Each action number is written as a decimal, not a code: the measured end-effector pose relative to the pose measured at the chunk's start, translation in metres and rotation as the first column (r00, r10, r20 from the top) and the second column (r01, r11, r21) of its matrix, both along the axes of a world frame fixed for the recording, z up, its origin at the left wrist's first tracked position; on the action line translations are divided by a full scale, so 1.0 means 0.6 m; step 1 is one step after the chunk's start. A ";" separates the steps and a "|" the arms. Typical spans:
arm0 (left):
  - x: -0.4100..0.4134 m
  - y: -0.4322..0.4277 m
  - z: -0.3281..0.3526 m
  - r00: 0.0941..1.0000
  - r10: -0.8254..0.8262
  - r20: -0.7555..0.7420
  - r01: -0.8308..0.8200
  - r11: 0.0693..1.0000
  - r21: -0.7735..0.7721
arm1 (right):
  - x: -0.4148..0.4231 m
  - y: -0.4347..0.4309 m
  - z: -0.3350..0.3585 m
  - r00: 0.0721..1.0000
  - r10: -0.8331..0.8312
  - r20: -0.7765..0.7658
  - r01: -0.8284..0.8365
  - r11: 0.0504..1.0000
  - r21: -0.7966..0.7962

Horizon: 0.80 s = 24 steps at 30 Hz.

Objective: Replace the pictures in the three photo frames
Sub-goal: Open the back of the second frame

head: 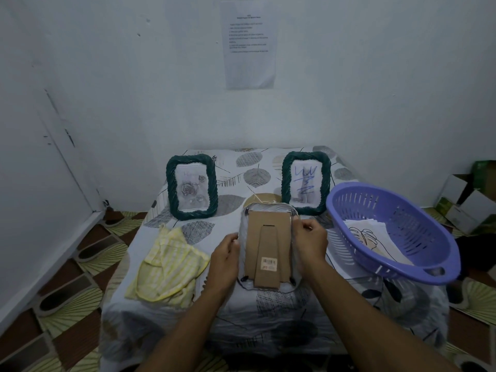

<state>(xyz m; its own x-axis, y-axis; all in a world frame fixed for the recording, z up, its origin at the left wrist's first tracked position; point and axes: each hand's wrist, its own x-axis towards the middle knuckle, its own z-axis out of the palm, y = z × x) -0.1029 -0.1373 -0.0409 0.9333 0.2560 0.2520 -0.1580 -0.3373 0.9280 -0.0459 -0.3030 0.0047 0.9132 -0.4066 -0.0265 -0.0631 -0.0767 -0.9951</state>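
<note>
Frame (pixel 268 237) face down near the middle of the table's (pixel 241 312) front edge, brown card back and folded stand upward, pale grey rim showing all round. Gripped on both long sides: left hand (pixel 225 260) curled round the left rim, right hand (pixel 311 242) with fingers bent, pinching the upper right rim close to a small metal tab. Lower end of the stand just short of the front edge, barcode sticker on it.

Toward the far edge, two dark green twisted-rim frames upright and facing forward: rose frame (pixel 192 183) at far left, scribbled frame (pixel 306 182) at far right, blue pen strokes across its picture. Between the two, a wide lane of bare leaf-print tablecloth running back to the wall. Top of the held frame near the foot of the scribbled frame, apart from the rose frame.

Yellow cloth (pixel 166 264) crumpled along the left edge, just beside the left hand. Purple basket (pixel 418 229) along the right edge, tilted, close beside the right hand, its near end seeming to pass over the table's side. Sheets (pixel 375 237) with line drawings inside it and under it.

Printed notice (pixel 249 44) on the wall above. Cardboard boxes (pixel 467 205) on the floor well off the right edge.
</note>
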 end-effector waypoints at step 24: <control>0.004 0.019 0.052 0.942 -0.275 -0.191 0.213 0.933 -0.291 | -0.014 -0.071 -0.010 0.762 0.648 -0.007 -0.645 0.760 0.077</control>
